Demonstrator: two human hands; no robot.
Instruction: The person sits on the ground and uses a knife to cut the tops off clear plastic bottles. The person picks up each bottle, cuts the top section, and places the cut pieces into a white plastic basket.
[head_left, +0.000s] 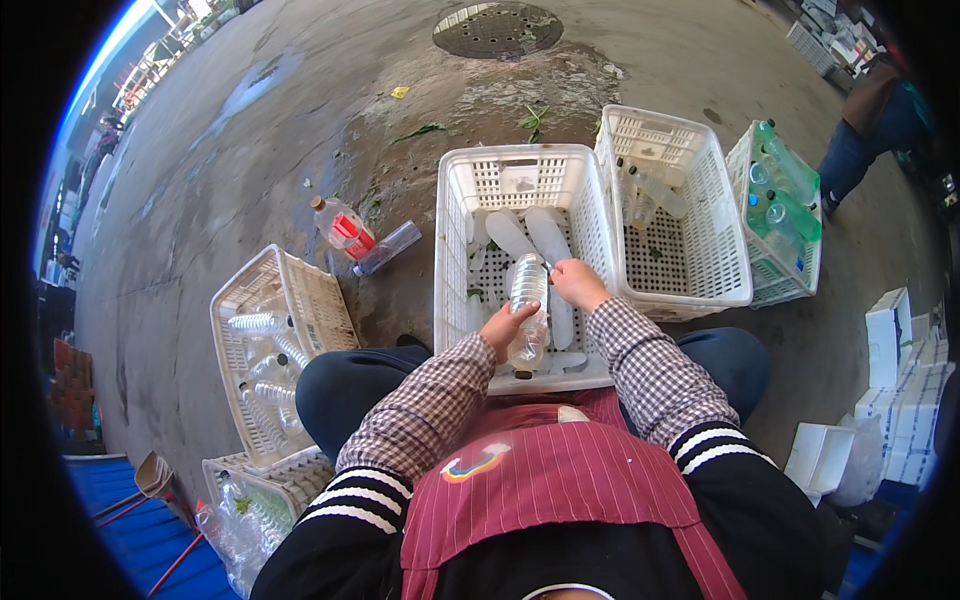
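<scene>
My left hand (508, 328) is closed around a clear ribbed plastic bottle (529, 289), its dark cap towards me and its base pointing away. Close to the base, my right hand (576, 283) grips a small dark tool, mostly hidden by the fingers; its kind I cannot tell. Both hands are over a white perforated plastic crate (448, 225), which stands between my knees. Several frosted, whitish elongated pieces (550, 238) lie inside it.
Right of it, one white crate (679, 303) holds a few bottles and another (780, 289) holds green and clear ones. At left stands a crate of clear bottles (225, 337). A red-labelled bottle (343, 229) lies on the wet floor. A person's leg (851, 154) shows upper right.
</scene>
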